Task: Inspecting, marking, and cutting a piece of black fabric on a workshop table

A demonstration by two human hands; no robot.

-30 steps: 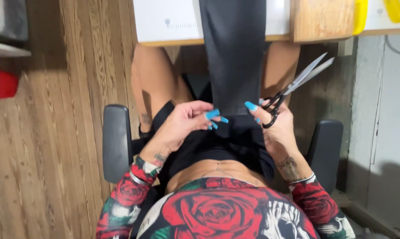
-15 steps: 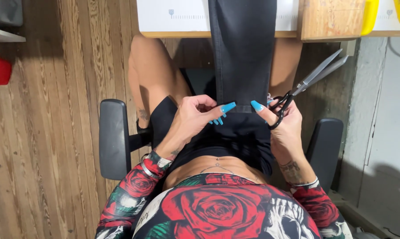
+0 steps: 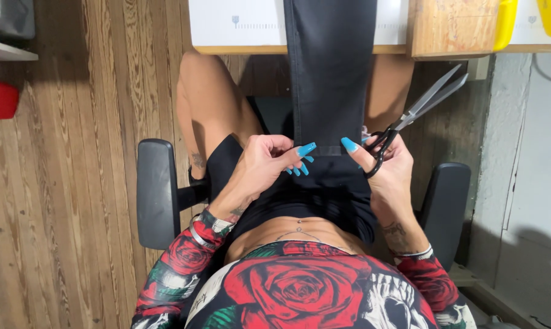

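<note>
Dark strip of cloth (image 3: 330,73), centre of frame: matt woven fabric, fine even weave. Scissors (image 3: 418,109), right of centre: bright polished metal blades, black handles. Floor (image 3: 74,183), left side: wooden planks, pronounced grain, dull finish. Chair armrests (image 3: 156,192), lower left and right: black, smooth, slightly glossy. Table edge (image 3: 245,50), top: pale wood under a smooth white surface.

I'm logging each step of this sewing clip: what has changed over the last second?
Very little. The left hand and right hand keep pinching the hem of the dark fabric strip, and the right keeps the scissors, blades nearly closed. Only the camera view shifted slightly.
</note>
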